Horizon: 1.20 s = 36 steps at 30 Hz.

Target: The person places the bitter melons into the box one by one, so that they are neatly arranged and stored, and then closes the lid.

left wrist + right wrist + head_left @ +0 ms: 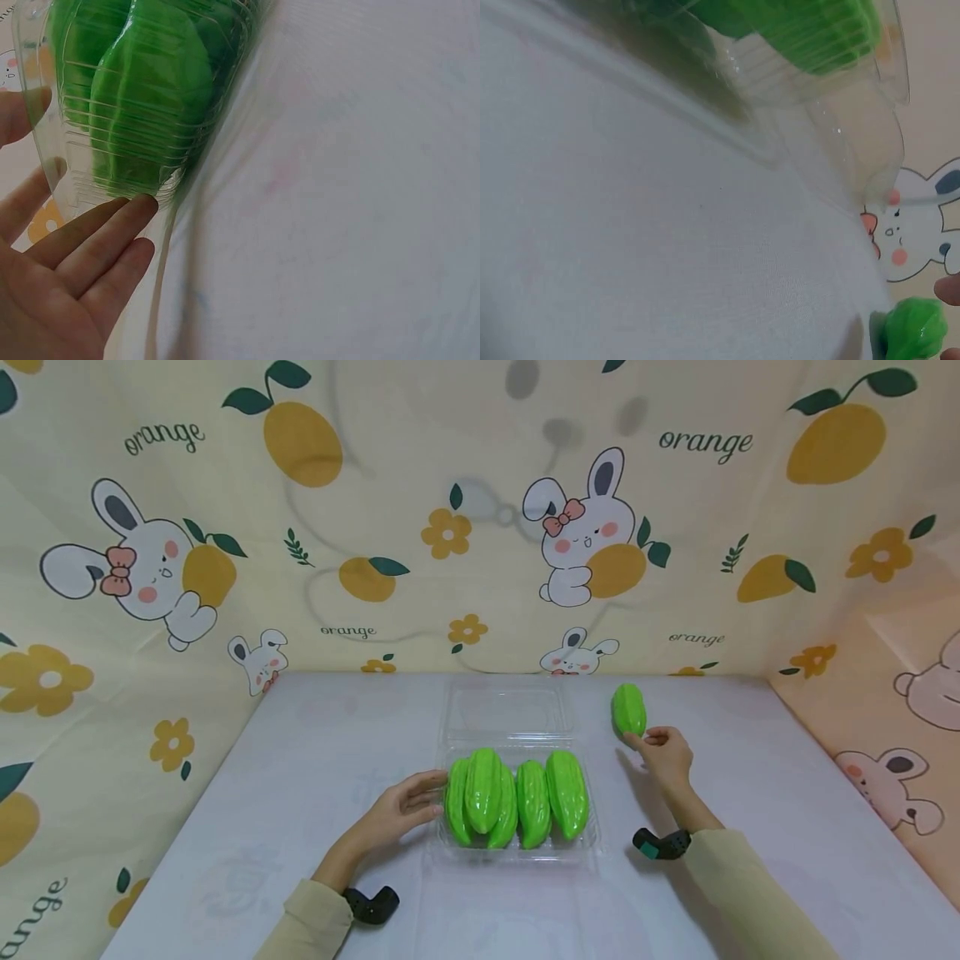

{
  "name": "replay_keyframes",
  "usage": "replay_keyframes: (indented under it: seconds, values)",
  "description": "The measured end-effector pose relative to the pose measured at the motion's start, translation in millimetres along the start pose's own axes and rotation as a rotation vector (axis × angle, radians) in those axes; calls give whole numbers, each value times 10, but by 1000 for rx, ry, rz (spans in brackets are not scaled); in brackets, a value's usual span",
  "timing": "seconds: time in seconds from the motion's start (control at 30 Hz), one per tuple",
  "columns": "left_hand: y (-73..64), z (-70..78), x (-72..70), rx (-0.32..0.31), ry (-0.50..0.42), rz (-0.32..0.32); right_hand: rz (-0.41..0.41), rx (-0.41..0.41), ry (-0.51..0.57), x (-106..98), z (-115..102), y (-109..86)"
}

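Note:
A clear plastic clamshell box point(517, 853) stands on the table with its lid point(508, 710) folded back. Several glossy green star fruits point(567, 793) lie in it, one partly on top of others. My left hand point(401, 810) is at the box's left side; in the left wrist view its extended fingertips point(142, 204) touch the ribbed wall. Another star fruit point(628, 708) lies on the table right of the lid. The thumb and fingers of my right hand point(666, 758) are around its near end, spread apart rather than closed on it in the right wrist view.
A white cover lies over the table point(300, 752). Behind and at both sides hangs a cloth point(450, 460) printed with rabbits and oranges. Black devices are strapped at the left wrist point(372, 906) and the right wrist point(660, 844).

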<state>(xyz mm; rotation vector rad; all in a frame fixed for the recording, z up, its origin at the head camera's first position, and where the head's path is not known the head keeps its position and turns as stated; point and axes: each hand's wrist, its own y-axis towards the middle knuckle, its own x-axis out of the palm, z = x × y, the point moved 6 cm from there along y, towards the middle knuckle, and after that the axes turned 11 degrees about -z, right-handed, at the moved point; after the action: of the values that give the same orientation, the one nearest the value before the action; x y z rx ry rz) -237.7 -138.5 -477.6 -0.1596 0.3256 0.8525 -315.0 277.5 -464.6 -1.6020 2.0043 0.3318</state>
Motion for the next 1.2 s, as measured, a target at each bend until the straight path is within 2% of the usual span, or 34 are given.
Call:
replay_keyframes:
  seconds: [0.17, 0.7, 0.97, 1.2]
  values:
    - [4, -3, -2, -1, 5, 0, 0, 38, 21, 18, 21, 56]
    - [6, -11, -3, -12, 1, 3, -25, 77, 88, 83, 16, 188]
    - [3, -2, -1, -7, -3, 0, -29, 103, 77, 106, 27, 241]
    - [4, -1, 3, 2, -6, -3, -64, 133, 78, 118, 70, 302]
